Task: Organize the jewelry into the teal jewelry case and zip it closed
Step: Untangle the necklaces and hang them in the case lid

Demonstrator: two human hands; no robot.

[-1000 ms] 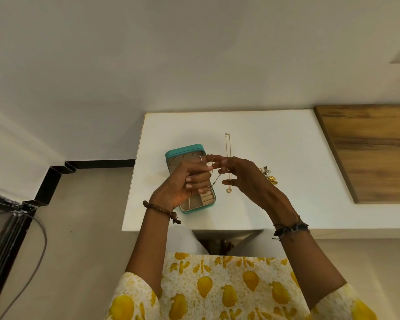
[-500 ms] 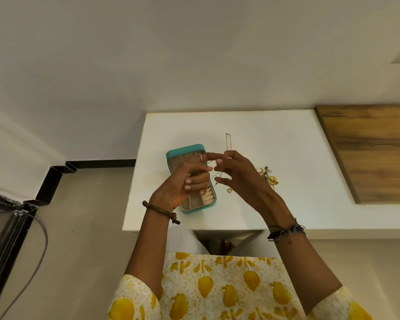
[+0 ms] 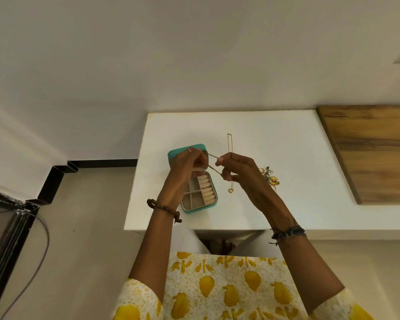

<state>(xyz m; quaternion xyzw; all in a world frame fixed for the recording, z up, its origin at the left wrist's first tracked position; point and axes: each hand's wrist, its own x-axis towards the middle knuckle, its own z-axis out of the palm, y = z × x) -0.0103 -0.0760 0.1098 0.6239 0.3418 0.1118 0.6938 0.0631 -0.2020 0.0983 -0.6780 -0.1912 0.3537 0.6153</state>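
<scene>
My hands have drawn apart since a moment ago. My left hand (image 3: 189,162) and right hand (image 3: 238,172) now pinch a silver chain (image 3: 211,161), fingers curled, stretching it above the open teal jewelry case (image 3: 200,210) on the surface (image 3: 286,144).

White table (image 3: 275,139): case (image 3: 195,210), necklace (image 3: 230,162), trinkets (image 3: 271,177).

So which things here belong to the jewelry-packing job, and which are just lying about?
Job:
- teal jewelry case, open on the white table
- silver chain, pinched by left hand and right hand
- gold heart necklace
- gold jewelry pile

Lying about:
- wooden board
- grey cable on the floor
</scene>
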